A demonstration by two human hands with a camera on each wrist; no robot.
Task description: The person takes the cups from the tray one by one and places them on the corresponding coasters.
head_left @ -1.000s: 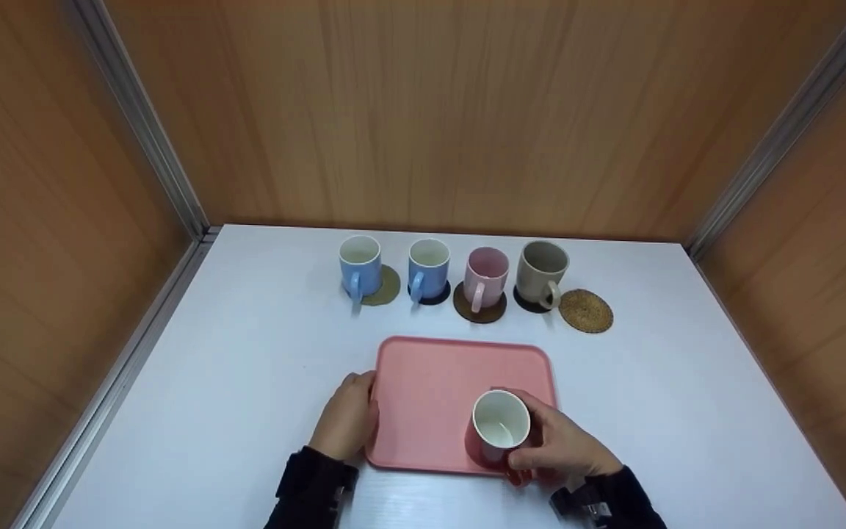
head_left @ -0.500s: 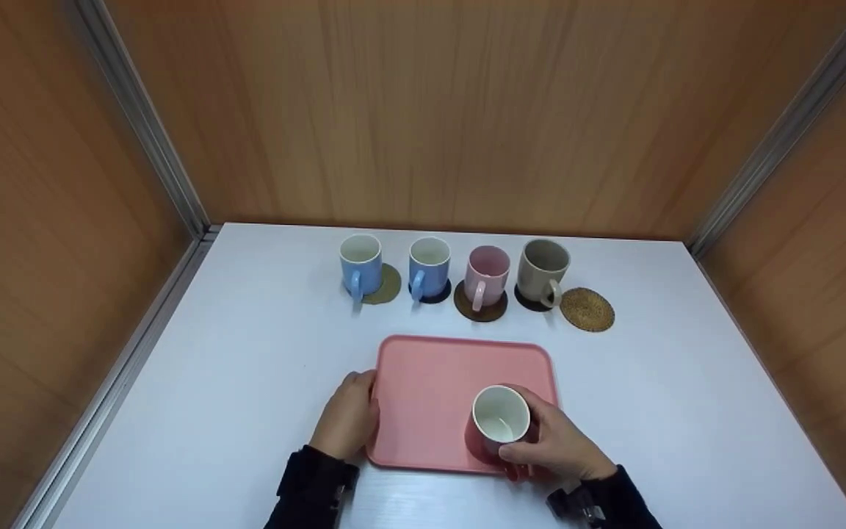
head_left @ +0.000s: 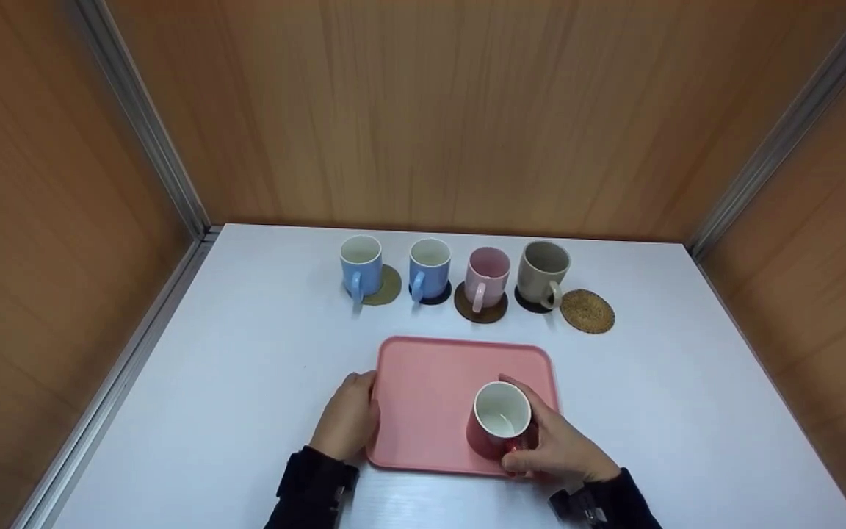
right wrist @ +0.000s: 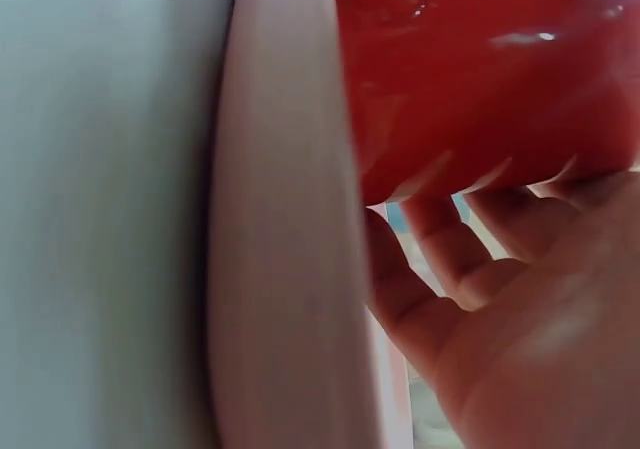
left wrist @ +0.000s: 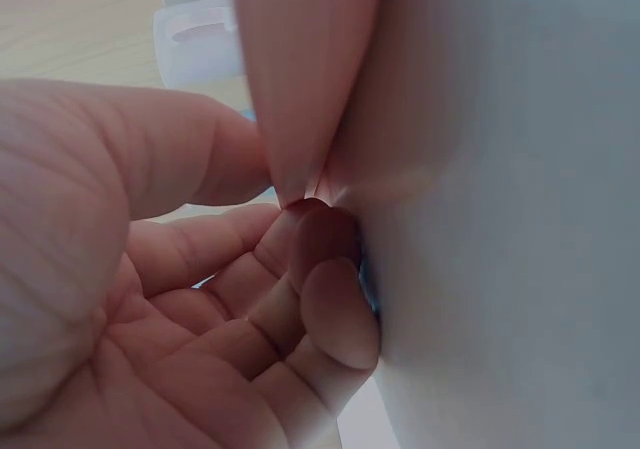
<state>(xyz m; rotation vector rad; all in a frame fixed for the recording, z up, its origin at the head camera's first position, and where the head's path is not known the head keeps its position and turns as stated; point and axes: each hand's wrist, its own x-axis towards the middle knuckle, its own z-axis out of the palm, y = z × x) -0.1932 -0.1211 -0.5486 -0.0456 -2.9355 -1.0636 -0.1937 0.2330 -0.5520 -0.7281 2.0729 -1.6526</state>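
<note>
A pink tray lies on the white table. My left hand grips its left edge; the left wrist view has the thumb against the rim and fingers curled beneath. Near the tray's front right corner a red mug, white inside, stands upright. My right hand holds this mug from the right, thumb at the handle and forefinger round the far side. Seen from the right wrist, several fingers lie along the mug's glossy side, close beside the tray rim.
Behind the tray stand two blue mugs, a pink mug and a taupe mug, each on or partly over a round coaster. A woven coaster lies at the row's right end. Wooden panels enclose the table.
The red mug has shifted slightly away from the tray's front edge, and its handle has moved with it. My right thumb has shifted a little at the handle. The left hand and tray stay put.
</note>
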